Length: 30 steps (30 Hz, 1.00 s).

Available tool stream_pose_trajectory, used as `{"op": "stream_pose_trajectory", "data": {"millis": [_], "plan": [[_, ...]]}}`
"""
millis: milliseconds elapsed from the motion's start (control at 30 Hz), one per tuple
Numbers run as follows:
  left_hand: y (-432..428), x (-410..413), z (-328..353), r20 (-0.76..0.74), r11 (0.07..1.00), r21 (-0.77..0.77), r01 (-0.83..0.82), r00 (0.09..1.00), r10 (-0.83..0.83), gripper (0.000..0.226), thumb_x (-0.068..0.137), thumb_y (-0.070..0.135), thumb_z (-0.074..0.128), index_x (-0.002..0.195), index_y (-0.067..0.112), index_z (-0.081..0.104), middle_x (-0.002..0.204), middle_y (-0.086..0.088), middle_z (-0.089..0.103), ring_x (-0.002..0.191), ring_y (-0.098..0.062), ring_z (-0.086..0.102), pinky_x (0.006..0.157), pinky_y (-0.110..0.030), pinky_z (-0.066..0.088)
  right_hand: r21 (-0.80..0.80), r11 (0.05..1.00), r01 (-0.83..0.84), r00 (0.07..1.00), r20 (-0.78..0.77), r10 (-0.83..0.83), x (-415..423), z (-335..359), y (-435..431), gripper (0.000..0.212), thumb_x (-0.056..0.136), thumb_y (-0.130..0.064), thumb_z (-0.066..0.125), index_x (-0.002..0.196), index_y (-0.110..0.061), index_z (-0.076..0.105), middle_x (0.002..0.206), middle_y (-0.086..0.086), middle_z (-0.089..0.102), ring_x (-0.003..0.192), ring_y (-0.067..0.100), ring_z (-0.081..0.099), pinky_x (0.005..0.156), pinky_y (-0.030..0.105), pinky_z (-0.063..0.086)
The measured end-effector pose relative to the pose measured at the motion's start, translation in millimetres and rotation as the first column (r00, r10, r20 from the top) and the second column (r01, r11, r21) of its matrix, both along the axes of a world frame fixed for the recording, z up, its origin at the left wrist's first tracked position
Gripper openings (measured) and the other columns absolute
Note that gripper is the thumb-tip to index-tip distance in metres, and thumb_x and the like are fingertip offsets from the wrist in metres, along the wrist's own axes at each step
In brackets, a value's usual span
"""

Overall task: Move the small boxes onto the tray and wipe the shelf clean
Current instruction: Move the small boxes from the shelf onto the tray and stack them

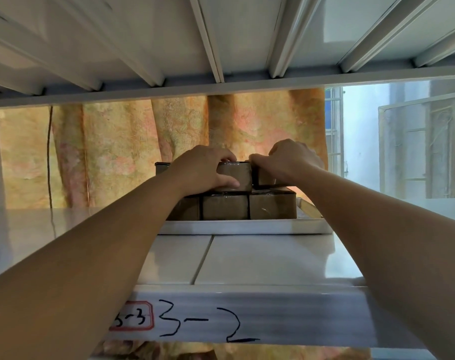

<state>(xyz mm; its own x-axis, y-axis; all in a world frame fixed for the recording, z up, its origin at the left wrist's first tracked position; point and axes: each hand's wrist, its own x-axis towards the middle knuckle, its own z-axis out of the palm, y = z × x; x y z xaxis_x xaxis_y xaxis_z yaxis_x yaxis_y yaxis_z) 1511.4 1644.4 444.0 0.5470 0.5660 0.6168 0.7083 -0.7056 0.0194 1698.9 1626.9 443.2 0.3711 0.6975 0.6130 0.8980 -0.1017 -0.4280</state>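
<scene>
Brown small boxes [225, 206] stacked two-high on white tray [247, 226] atop shelf [260, 258]. Left hand [203, 170] grasps top box [234, 175], right hand [288, 159] clasps neighbour box [265, 178]. Loading looks nearly done, wiping still ahead.

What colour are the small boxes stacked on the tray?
The small boxes are brown, like cardboard, under shiny clear wrap. The head view, the only one, shows this.

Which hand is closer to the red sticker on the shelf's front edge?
Left. The left hand is above the red sticker, a bit to its right; the right hand grips boxes farther right.
</scene>
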Motion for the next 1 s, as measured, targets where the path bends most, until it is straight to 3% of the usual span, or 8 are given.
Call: {"op": "stream_pose_trajectory", "data": {"millis": [300, 500, 600, 733, 867, 1000], "plan": [[0.2, 1.1, -2.0, 0.018, 1.000, 0.009, 0.007, 1.000, -0.007, 0.058, 0.075, 0.042, 0.073, 0.127, 0.024, 0.056, 0.129, -0.001, 0.061, 0.113, -0.019, 0.056, 0.096, -0.037, 0.046, 0.011, 1.000, -0.018, 1.000, -0.021, 0.019, 1.7, -0.2, -0.8, 0.069, 0.064, -0.078, 0.046, 0.094, -0.018, 0.064, 0.106, 0.007, 0.063, 0.105, 0.034, 0.054, 0.075, 0.038, 0.045], [-2.4, 2.3, -2.1, -0.034, 0.999, 0.012, -0.032, 0.999, 0.032, 0.051, 0.076, 0.042, 0.072, 0.120, 0.023, 0.055, 0.118, -0.001, 0.064, 0.101, -0.019, 0.059, 0.084, -0.033, 0.048, 0.003, 0.999, -0.046, 0.999, 0.002, 0.046, 1.1, -2.6, -4.2, 0.084, 0.057, -0.087, 0.037, 0.097, -0.018, 0.064, 0.108, 0.010, 0.064, 0.102, 0.033, 0.056, 0.084, 0.043, 0.049], [-1.6, 1.1, -1.7, -0.036, 1.000, -0.009, -0.017, 0.999, 0.017, 0.046, 0.077, 0.040, 0.071, 0.117, 0.023, 0.057, 0.116, -0.001, 0.065, 0.100, -0.018, 0.059, 0.084, -0.032, 0.048, -0.006, 0.998, -0.058, 0.998, -0.005, 0.058, 2.5, -2.4, -2.2, 0.085, 0.068, -0.085, 0.033, 0.096, -0.011, 0.064, 0.100, 0.011, 0.064, 0.088, 0.027, 0.059, 0.062, 0.031, 0.043], [1.9, -1.6, -3.4, 0.033, 0.998, 0.054, 0.011, 0.999, -0.013, 0.033, 0.087, 0.042, 0.059, 0.112, 0.021, 0.061, 0.114, -0.001, 0.066, 0.101, -0.016, 0.059, 0.085, -0.032, 0.046, 0.023, 0.996, -0.081, 0.996, -0.024, 0.081, 3.9, -2.1, -0.6, 0.072, 0.077, -0.076, 0.040, 0.087, -0.009, 0.064, 0.077, 0.004, 0.061, 0.072, 0.020, 0.058, 0.050, 0.026, 0.032], [3.6, -5.3, -5.2, 0.065, 0.987, 0.142, -0.072, 0.996, 0.064, 0.044, 0.086, 0.051, 0.055, 0.120, 0.023, 0.058, 0.124, 0.000, 0.063, 0.111, -0.019, 0.057, 0.090, -0.036, 0.047, 0.059, 0.993, -0.101, 0.994, -0.047, 0.104, 7.1, -1.4, -1.4, 0.064, 0.073, -0.073, 0.047, 0.087, -0.013, 0.065, 0.082, 0.004, 0.065, 0.073, 0.021, 0.059, 0.056, 0.027, 0.041], [6.2, -9.0, -4.7, 0.182, 0.984, 0.124, -0.130, 0.978, 0.107, 0.048, 0.085, 0.061, 0.047, 0.109, 0.022, 0.063, 0.117, 0.001, 0.066, 0.105, -0.018, 0.059, 0.086, -0.037, 0.049, 0.088, 0.989, -0.116, 0.990, -0.072, 0.123, 5.9, -0.2, -3.6, 0.072, 0.072, -0.079, 0.040, 0.082, -0.012, 0.064, 0.078, 0.004, 0.065, 0.073, 0.022, 0.060, 0.056, 0.029, 0.039]]}}
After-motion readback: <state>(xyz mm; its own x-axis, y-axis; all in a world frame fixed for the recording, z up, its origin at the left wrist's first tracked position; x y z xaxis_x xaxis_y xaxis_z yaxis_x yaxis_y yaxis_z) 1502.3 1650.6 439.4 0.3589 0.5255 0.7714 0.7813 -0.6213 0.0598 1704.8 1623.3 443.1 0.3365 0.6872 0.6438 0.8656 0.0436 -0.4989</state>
